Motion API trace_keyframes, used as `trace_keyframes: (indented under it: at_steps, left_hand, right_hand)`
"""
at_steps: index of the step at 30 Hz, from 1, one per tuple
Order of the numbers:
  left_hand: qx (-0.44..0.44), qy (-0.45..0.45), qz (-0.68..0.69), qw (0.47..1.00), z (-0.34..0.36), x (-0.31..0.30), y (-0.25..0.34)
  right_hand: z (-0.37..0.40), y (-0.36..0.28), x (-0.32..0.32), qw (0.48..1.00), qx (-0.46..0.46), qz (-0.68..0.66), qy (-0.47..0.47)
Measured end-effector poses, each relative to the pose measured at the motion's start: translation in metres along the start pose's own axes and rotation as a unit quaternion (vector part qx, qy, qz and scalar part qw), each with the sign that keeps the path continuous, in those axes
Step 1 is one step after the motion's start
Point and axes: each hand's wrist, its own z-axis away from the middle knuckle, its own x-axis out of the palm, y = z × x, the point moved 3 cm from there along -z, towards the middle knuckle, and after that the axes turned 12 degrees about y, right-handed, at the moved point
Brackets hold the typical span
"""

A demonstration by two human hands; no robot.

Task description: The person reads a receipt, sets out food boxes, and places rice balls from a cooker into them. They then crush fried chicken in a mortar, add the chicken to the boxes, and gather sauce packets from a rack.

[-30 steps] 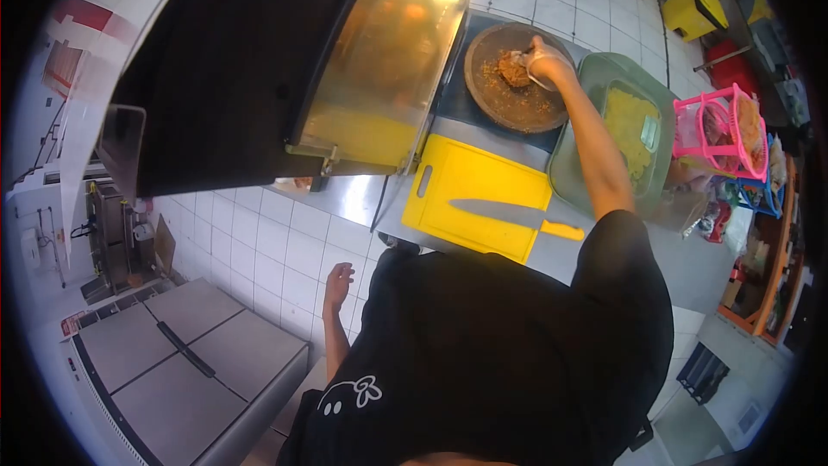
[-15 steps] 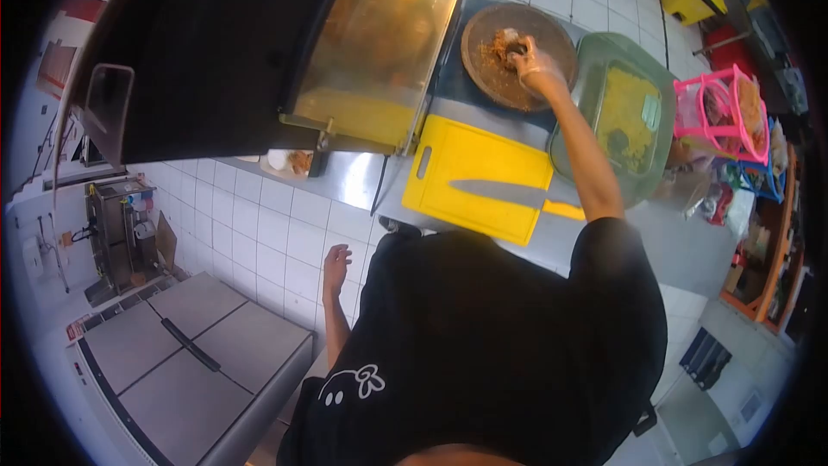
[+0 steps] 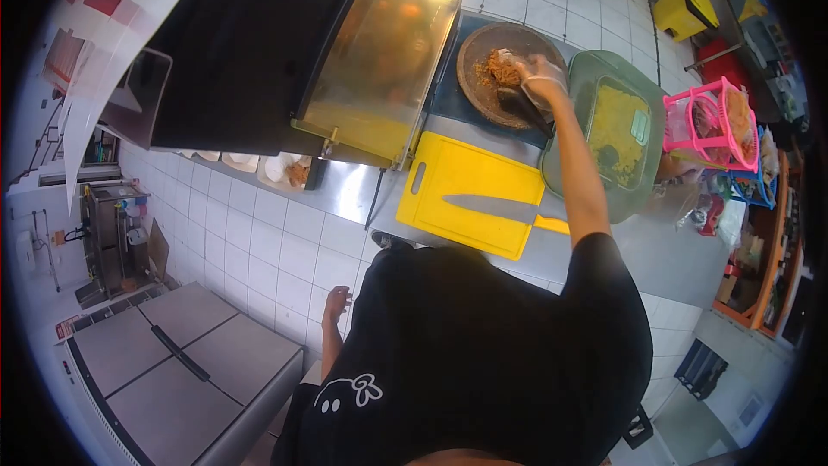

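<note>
My right hand (image 3: 542, 79), in a clear plastic glove, reaches into a round brown mortar (image 3: 481, 102). Its fingers close at the edge of a lump of brown, crumbly fried food (image 3: 502, 69); the fingertips are partly hidden. A dark pestle (image 3: 524, 110) leans in the mortar below that hand, its handle over the rim. Down by my side hangs my left hand (image 3: 338, 302), its fingers loosely bent and holding nothing. On the counter in front of me, a knife (image 3: 492, 206) with a yellow handle lies across a yellow cutting board (image 3: 431, 168).
Right of the mortar stands a green tub (image 3: 565, 151) with yellow food inside. Beyond it is a pink plastic basket (image 3: 723, 125). A lit glass display case (image 3: 371, 78) rises at the counter's left, with food trays (image 3: 280, 171) below. A grey chest unit (image 3: 185, 362) stands behind at lower left.
My right hand has let go of the pestle, which now leans in the mortar, and has moved to the fried food. My left hand's fingers are more curled. The view has shifted slightly.
</note>
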Motion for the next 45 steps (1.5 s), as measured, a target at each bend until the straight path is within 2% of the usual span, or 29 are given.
trace_keyframes:
  at_steps: [2, 3, 6, 8, 9, 13, 15, 16, 18, 22, 23, 25, 26, 27, 28, 29, 31, 32, 33, 35, 37, 39, 40, 42, 44, 45]
  left_hand:
    - [0.014, 0.003, 0.013, 1.000, -0.002, 0.000, 0.005]
    - [0.020, 0.002, -0.013, 1.000, -0.004, 0.000, 0.009]
    - [0.039, 0.006, 0.022, 0.999, 0.002, 0.003, 0.023]
    - [0.041, 0.010, 0.068, 0.997, 0.005, 0.004, 0.027]
    - [0.045, 0.012, 0.077, 0.996, 0.008, 0.006, 0.030]
    - [0.023, 0.006, 0.049, 0.999, 0.010, 0.010, 0.014]
    - [0.019, 0.003, 0.051, 0.999, 0.007, 0.006, 0.005]
    - [0.014, 0.001, 0.050, 0.999, 0.004, 0.003, 0.001]
    - [0.024, 0.010, 0.044, 0.999, -0.002, -0.004, 0.000]
    - [0.052, 0.015, 0.019, 0.998, -0.006, -0.024, 0.015]
    - [0.060, 0.022, 0.030, 0.998, -0.006, -0.028, 0.022]
    - [0.084, 0.031, 0.057, 0.994, -0.004, -0.038, 0.037]
    - [0.086, 0.031, 0.057, 0.994, -0.006, -0.043, 0.042]
    - [0.098, 0.030, 0.066, 0.993, -0.008, -0.047, 0.047]
    - [0.108, 0.028, 0.074, 0.991, -0.010, -0.053, 0.049]
    - [0.117, 0.025, 0.077, 0.990, -0.014, -0.058, 0.051]
    - [0.126, 0.023, 0.092, 0.988, -0.020, -0.071, 0.061]
    - [0.133, 0.026, 0.111, 0.985, -0.026, -0.080, 0.066]
    - [0.164, 0.012, 0.114, 0.980, -0.037, -0.086, 0.075]
    - [0.190, 0.006, 0.119, 0.974, -0.061, -0.112, 0.090]
    - [0.233, 0.030, 0.132, 0.963, -0.065, -0.152, 0.134]
    - [0.301, 0.086, 0.170, 0.934, -0.086, -0.198, 0.178]
    - [0.338, 0.112, 0.188, 0.915, -0.110, -0.220, 0.197]
    - [0.462, 0.207, 0.139, 0.851, -0.146, -0.267, 0.239]
    - [0.552, 0.256, 0.109, 0.786, -0.157, -0.308, 0.286]
    - [0.565, 0.239, 0.109, 0.782, -0.179, -0.325, 0.315]
  right_hand:
    - [-0.012, -0.021, 0.019, 0.987, 0.139, 0.032, 0.076]
    - [-0.014, -0.036, 0.026, 0.987, 0.136, 0.029, 0.077]
    - [-0.017, -0.067, 0.036, 0.979, 0.199, 0.044, -0.008]
    - [-0.015, -0.079, 0.032, 0.975, 0.219, 0.027, -0.030]
    - [-0.034, -0.067, 0.056, 0.980, 0.191, 0.052, -0.032]
    - [-0.020, -0.081, 0.040, 0.981, 0.193, 0.017, 0.003]
    - [-0.029, -0.072, 0.054, 0.991, 0.123, -0.009, 0.057]
    - [-0.041, -0.063, 0.070, 0.991, 0.121, -0.008, 0.057]
    - [-0.064, -0.052, 0.103, 0.985, 0.101, -0.121, 0.077]
    - [-0.026, -0.076, 0.065, 0.988, 0.095, -0.056, 0.109]
    - [-0.029, -0.071, 0.062, 0.993, 0.035, -0.028, 0.111]
    - [-0.035, -0.067, 0.056, 0.978, 0.106, -0.106, 0.143]
    - [-0.038, -0.064, 0.053, 0.978, 0.106, -0.107, 0.144]
    - [-0.041, -0.056, 0.048, 0.915, 0.144, -0.353, 0.129]
    - [-0.043, -0.044, 0.047, 0.792, 0.173, -0.576, 0.104]
    - [-0.046, -0.024, 0.046, 0.793, 0.174, -0.575, 0.106]
    - [-0.051, 0.002, 0.053, 0.640, 0.112, -0.752, 0.108]
    - [-0.015, -0.010, 0.028, 0.626, 0.151, -0.754, 0.127]
    - [-0.034, 0.039, 0.060, 0.647, 0.117, -0.740, 0.141]
    - [0.079, -0.041, -0.003, 0.706, 0.123, -0.682, 0.149]
    - [0.130, -0.038, 0.015, 0.730, 0.066, -0.669, 0.123]
    - [0.202, -0.063, 0.028, 0.802, 0.075, -0.580, 0.125]
    - [0.231, -0.076, 0.041, 0.779, 0.092, -0.613, 0.098]
    - [0.293, -0.146, 0.070, 0.763, 0.147, -0.619, 0.117]
    - [0.340, -0.234, 0.093, 0.724, 0.155, -0.672, 0.015]
    - [0.347, -0.272, 0.116, 0.686, 0.172, -0.707, -0.001]
